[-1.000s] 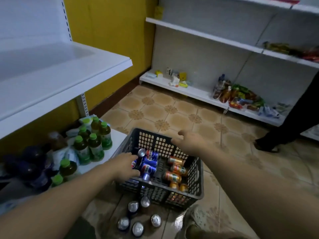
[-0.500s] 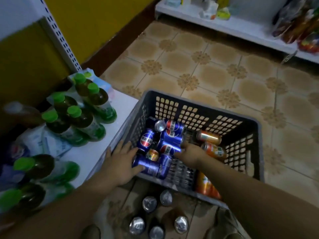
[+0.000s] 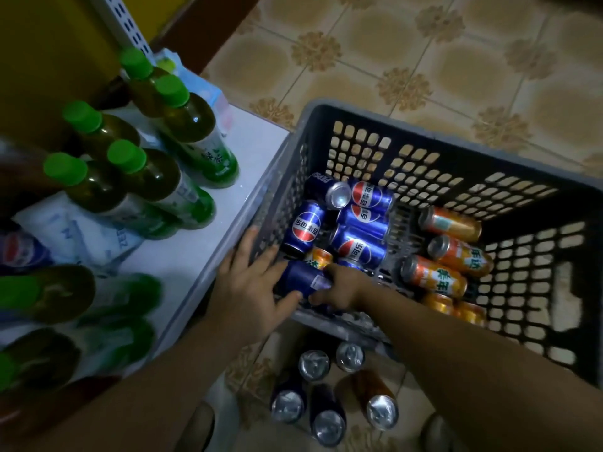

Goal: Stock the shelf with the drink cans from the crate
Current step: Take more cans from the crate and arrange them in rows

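Now picking: my left hand [image 3: 251, 288] and right hand [image 3: 339, 287] both clasp a dark-blue metal can [image 3: 301, 277] in the grey slotted plastic crate [image 3: 456, 146]; next I must lift it clear.

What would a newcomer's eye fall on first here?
The dark crate on the tiled floor draws the eye, with blue cans heaped at its left and orange cans at its right. At its near-left corner the left grip and right grip, both bare hands, hold one blue can. Green-capped bottles crowd the white shelf at left.
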The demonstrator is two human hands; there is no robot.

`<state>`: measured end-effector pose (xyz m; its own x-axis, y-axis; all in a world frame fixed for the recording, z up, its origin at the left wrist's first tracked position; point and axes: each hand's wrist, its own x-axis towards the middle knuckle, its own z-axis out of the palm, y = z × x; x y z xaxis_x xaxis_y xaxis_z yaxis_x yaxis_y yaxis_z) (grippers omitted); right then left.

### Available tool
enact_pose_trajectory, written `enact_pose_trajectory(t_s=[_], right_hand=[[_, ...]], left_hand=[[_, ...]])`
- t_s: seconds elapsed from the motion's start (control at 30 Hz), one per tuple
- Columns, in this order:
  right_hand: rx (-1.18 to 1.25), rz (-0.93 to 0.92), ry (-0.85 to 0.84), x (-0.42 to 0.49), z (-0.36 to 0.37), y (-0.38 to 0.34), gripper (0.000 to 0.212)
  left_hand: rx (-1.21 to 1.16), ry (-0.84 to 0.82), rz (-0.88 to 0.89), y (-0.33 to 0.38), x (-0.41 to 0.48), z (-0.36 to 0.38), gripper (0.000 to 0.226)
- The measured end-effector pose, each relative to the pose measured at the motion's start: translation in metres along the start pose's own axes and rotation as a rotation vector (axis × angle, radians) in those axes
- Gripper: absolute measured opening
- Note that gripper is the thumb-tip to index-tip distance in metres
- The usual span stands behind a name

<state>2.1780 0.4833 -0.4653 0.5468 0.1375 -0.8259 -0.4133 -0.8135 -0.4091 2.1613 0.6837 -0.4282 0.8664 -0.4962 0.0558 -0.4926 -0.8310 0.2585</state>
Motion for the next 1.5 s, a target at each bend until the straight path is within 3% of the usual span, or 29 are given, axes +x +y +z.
enact_pose_trajectory(t_s=[0.1,0.17,0.23,0.3,0.4,0.5,0.6,0.77,0.9,1.0,1.13,1.23,1.5], right_hand=[[0.232,0.058,0.121,-0.041,-0.015,-0.001,0.055],[0.382,0.075,0.186,-0.076,-0.025,-0.001,0.055],[0.515,0.054,0.25,-0.116,-0.035,-0.004,0.053],[0.659,-0.004,0.301,-0.158,-0.041,-0.014,0.044],[0.841,-0.126,0.305,-0.22,-0.043,-0.039,0.037],[0.964,-0.252,0.292,-0.281,-0.039,-0.07,0.029],[1.056,-0.39,0.216,-0.338,-0.031,-0.106,0.025],[0.956,-0.689,0.116,-0.422,-0.008,-0.167,0.044],[0.687,-0.95,0.217,-0.477,0.02,-0.214,0.053],[0.493,-1.054,0.27,-0.503,0.045,-0.251,0.064],[0.36,-1.137,0.199,-0.53,0.086,-0.299,0.065],[0.271,-1.203,0.156,-0.546,0.121,-0.331,0.063],[-0.162,-1.233,0.041,-0.561,0.216,-0.411,0.08]], left_hand=[[0.055,-0.353,-0.189,0.011,0.011,-0.022,0.075],[0.024,-0.518,-0.317,0.018,0.018,-0.039,0.078],[-0.165,-0.46,-0.422,0.037,0.025,-0.069,0.076],[-0.555,-0.299,-0.559,0.064,0.029,-0.109,0.067],[-1.061,-0.197,-0.749,0.099,0.026,-0.174,0.062],[-1.311,-0.146,-0.767,0.118,0.007,-0.243,0.047],[-1.452,-0.077,-0.659,0.133,-0.026,-0.315,0.036],[-1.379,0.145,-0.429,0.144,-0.092,-0.419,0.036],[-1.14,0.368,-0.353,0.148,-0.158,-0.486,0.045],[-1.02,0.518,-0.377,0.147,-0.211,-0.524,0.047],[-0.909,0.668,-0.439,0.14,-0.278,-0.559,0.049],[-0.838,0.74,-0.503,0.128,-0.324,-0.574,0.051],[-0.719,0.907,-0.739,0.079,-0.451,-0.584,0.056]])
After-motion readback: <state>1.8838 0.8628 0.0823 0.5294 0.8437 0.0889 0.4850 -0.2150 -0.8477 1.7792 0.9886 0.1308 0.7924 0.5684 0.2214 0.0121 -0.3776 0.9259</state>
